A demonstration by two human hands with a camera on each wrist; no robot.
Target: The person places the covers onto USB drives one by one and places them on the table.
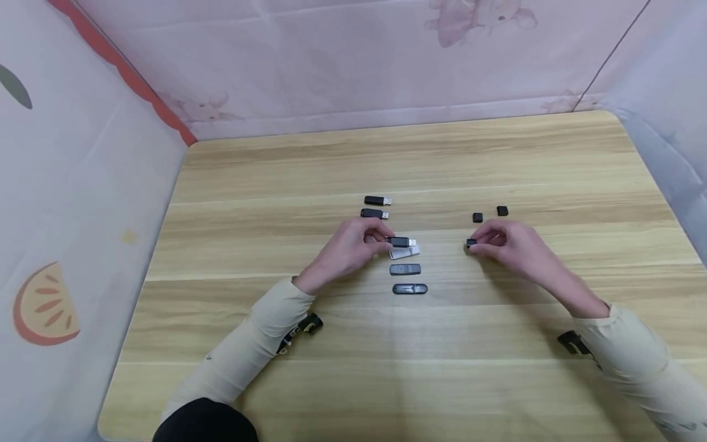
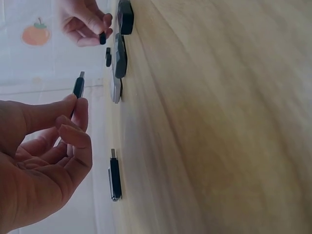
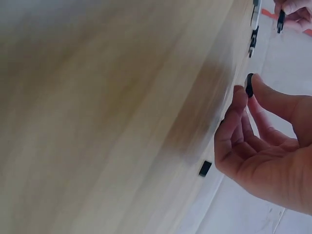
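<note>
My left hand (image 1: 353, 247) pinches a black USB flash drive (image 1: 400, 242) between thumb and fingers, its bare metal plug pointing right. In the left wrist view that flash drive (image 2: 78, 87) is held up off the table. To the right, my right hand (image 1: 513, 247) pinches a small black cap (image 1: 471, 243) by its sides, apart from the drive. The cap (image 3: 249, 86) also shows between thumb and fingertips in the right wrist view. Below the held drive lies a silver-white flash drive (image 1: 405, 253), partly covered from above.
Two uncapped black flash drives (image 1: 375, 201) lie beyond my left hand. Nearer me are a grey flash drive (image 1: 405, 269) and a dark, shiny one (image 1: 410, 289). Two black caps (image 1: 478, 217) rest beyond my right hand on the wooden table (image 1: 276, 178). Printed curtains surround it.
</note>
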